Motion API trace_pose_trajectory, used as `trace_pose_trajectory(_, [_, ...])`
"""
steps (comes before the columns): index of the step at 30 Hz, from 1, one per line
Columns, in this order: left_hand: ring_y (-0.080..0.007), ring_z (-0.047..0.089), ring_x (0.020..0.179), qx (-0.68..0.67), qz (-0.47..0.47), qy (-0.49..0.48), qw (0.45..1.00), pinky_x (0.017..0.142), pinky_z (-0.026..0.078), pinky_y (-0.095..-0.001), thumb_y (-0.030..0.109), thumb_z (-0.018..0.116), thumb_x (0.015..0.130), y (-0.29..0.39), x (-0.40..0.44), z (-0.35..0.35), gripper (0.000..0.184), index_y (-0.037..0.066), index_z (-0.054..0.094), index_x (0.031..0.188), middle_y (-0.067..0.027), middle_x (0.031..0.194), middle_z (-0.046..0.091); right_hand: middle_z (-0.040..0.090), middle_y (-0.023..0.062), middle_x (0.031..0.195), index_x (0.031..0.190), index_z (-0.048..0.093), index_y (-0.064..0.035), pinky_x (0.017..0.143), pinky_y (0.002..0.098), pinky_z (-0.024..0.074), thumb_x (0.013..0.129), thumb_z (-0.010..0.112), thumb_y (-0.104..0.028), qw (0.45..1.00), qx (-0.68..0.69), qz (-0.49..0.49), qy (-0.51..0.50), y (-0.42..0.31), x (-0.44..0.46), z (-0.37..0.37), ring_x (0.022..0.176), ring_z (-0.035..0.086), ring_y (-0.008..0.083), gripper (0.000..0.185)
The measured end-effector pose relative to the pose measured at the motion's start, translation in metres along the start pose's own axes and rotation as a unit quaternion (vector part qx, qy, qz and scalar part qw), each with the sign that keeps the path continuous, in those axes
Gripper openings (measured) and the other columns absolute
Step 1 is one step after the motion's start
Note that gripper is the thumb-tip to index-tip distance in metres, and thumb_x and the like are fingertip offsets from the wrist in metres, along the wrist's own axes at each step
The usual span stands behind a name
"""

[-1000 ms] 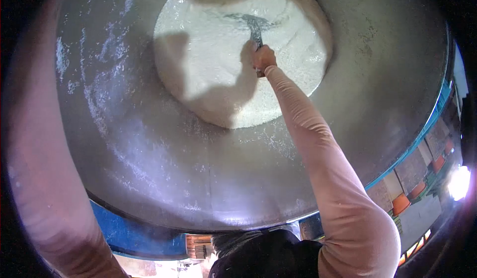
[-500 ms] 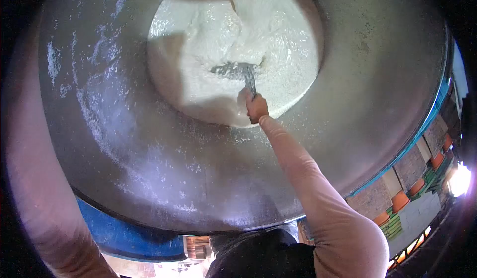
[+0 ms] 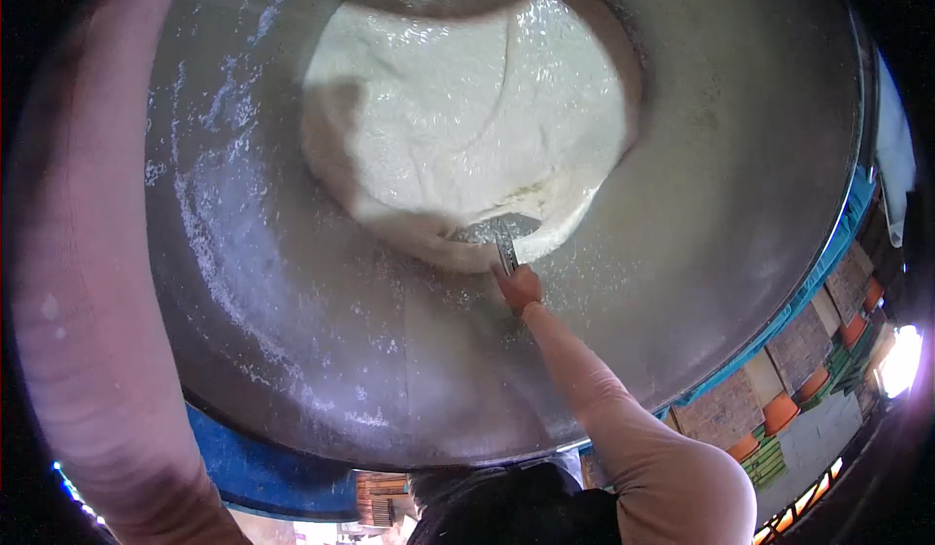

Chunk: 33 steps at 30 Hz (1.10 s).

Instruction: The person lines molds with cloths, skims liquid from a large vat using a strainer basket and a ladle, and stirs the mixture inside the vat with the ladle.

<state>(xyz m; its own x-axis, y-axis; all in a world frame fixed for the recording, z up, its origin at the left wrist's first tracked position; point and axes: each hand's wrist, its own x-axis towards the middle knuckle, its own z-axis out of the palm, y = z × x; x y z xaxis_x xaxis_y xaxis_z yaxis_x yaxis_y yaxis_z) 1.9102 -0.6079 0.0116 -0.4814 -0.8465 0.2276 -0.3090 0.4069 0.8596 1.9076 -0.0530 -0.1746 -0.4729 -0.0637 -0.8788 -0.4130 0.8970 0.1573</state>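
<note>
My right hand (image 3: 519, 288) is closed around the handle of a wide-bladed metal scraper (image 3: 505, 245). Its blade is partly sunk at the near edge of a thick, wet white mass (image 3: 467, 107), which looks like batter or soft dough. That mass fills the round bottom of a very large metal bowl (image 3: 701, 214). Beneath my right hand is the bowl's sloping near wall. Of my left side only the sleeved arm (image 3: 107, 253) shows, stretched along the left of the bowl; the hand lies beyond the top edge of the picture.
White smears (image 3: 209, 214) streak the left inner wall of the bowl. Below its rim at lower left is a blue rounded container (image 3: 263, 467). Orange pots (image 3: 780, 413) stand at the right, outside the bowl, near a bright lamp (image 3: 900, 360).
My right hand has drawn the scraper toward me, from the middle of the white mass to its near edge. My left arm now shows further into the picture, reaching the top edge.
</note>
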Motion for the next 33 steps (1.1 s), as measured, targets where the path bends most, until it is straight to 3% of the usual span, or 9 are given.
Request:
trace_pose_trajectory(3, [-0.0268,0.06,0.079,-0.002,0.002,-0.003,1.0,0.071,0.049,-0.0415,0.014,0.05,0.085,-0.001,0.0,0.002,0.027,-0.008,0.06,0.096,-0.019,0.09,0.065,0.067,0.0287,0.09,0.092,0.065,0.0053,0.08,0.0482,0.0526,0.076,0.067,-0.05,0.999,0.012,-0.04,0.025,-0.001,0.008,0.004,0.09,0.067,0.0422,0.058])
trace_pose_trajectory(9, [-0.0267,0.061,0.079,-0.006,0.003,-0.001,1.0,0.071,0.049,-0.0414,0.014,0.05,0.085,-0.007,0.002,0.006,0.027,-0.008,0.06,0.097,-0.0188,0.091,0.065,0.066,0.029,0.087,0.087,0.067,0.0025,0.079,0.0498,0.0518,0.071,0.067,-0.038,0.991,0.038,-0.084,0.098,-0.02,0.05,0.008,0.088,0.065,0.0446,0.043])
trace_pose_trajectory(12, [-0.0266,0.061,0.079,-0.009,0.001,-0.002,1.0,0.072,0.049,-0.0413,0.014,0.05,0.085,-0.008,0.002,0.009,0.027,-0.008,0.06,0.097,-0.0186,0.091,0.065,0.067,0.0271,0.089,0.09,0.067,0.002,0.079,0.0487,0.0531,0.071,0.068,-0.034,0.986,0.088,-0.114,0.087,-0.049,0.067,-0.021,0.087,0.066,0.043,0.04])
trace_pose_trajectory(16, [-0.0265,0.061,0.08,-0.012,0.0,0.001,1.0,0.072,0.049,-0.0412,0.014,0.05,0.085,-0.007,0.003,0.011,0.027,-0.007,0.06,0.098,-0.0185,0.092,0.065,0.067,0.0274,0.085,0.079,0.067,0.0044,0.077,0.0485,0.0522,0.069,0.066,-0.037,0.981,0.096,-0.091,0.144,-0.084,0.098,-0.05,0.084,0.065,0.0434,0.042])
trace_pose_trajectory(27, [-0.0263,0.061,0.081,-0.017,-0.002,0.004,1.0,0.072,0.05,-0.041,0.013,0.05,0.085,-0.007,0.003,0.013,0.027,-0.007,0.06,0.099,-0.018,0.093,0.065,0.067,0.0274,0.089,0.084,0.067,0.0017,0.079,0.0484,0.0537,0.074,0.066,-0.038,0.953,0.122,-0.191,0.199,-0.2,0.123,-0.14,0.085,0.066,0.0434,0.041])
trace_pose_trajectory(30, [-0.0262,0.061,0.081,-0.02,-0.003,0.007,1.0,0.073,0.05,-0.041,0.013,0.05,0.085,-0.006,0.003,0.014,0.027,-0.007,0.06,0.099,-0.0179,0.093,0.065,0.067,0.0265,0.084,0.085,0.066,0.0012,0.076,0.0494,0.0532,0.074,0.067,-0.037,0.945,0.123,-0.204,0.222,-0.196,0.126,-0.147,0.082,0.066,0.0437,0.04])
trace_pose_trajectory(32, [-0.0261,0.061,0.081,-0.022,-0.005,0.006,1.0,0.073,0.05,-0.0409,0.013,0.05,0.085,-0.007,0.004,0.013,0.027,-0.007,0.06,0.1,-0.0178,0.093,0.065,0.067,0.0249,0.079,0.085,0.064,0.0014,0.073,0.0493,0.0527,0.074,0.068,-0.037,0.919,0.204,-0.215,0.259,-0.19,0.111,-0.141,0.078,0.066,0.044,0.04])
trace_pose_trajectory(33, [-0.0261,0.061,0.081,-0.023,-0.006,0.005,1.0,0.073,0.05,-0.0409,0.013,0.05,0.085,-0.006,0.005,0.014,0.027,-0.007,0.06,0.1,-0.0177,0.093,0.065,0.067,0.0227,0.074,0.082,0.062,0.0016,0.068,0.0453,0.0526,0.075,0.07,-0.035,0.915,0.209,-0.215,0.269,-0.182,0.1,-0.14,0.073,0.067,0.0411,0.038])
